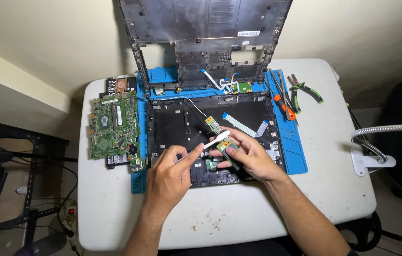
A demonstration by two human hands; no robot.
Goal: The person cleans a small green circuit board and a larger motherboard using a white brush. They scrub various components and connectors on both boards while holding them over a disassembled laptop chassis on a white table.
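Flanking the hands, green motherboard point(114, 130) left, pliers point(305, 92) right, blue mat point(296, 151) beneath

A makeshift electronics repair corner, likely in a home. A small, scuffed white table point(334, 189) sits against a plain cream wall point(44, 38) under a sloped ceiling. A blue repair mat point(296, 156) covers part of it, holding an opened black laptop shell point(177, 125). A bare green motherboard point(115, 125) lies beside it, with pliers point(305, 92) and screwdrivers point(281, 102) nearby. A flexible lamp arm point(386, 130) clamps to the table edge.
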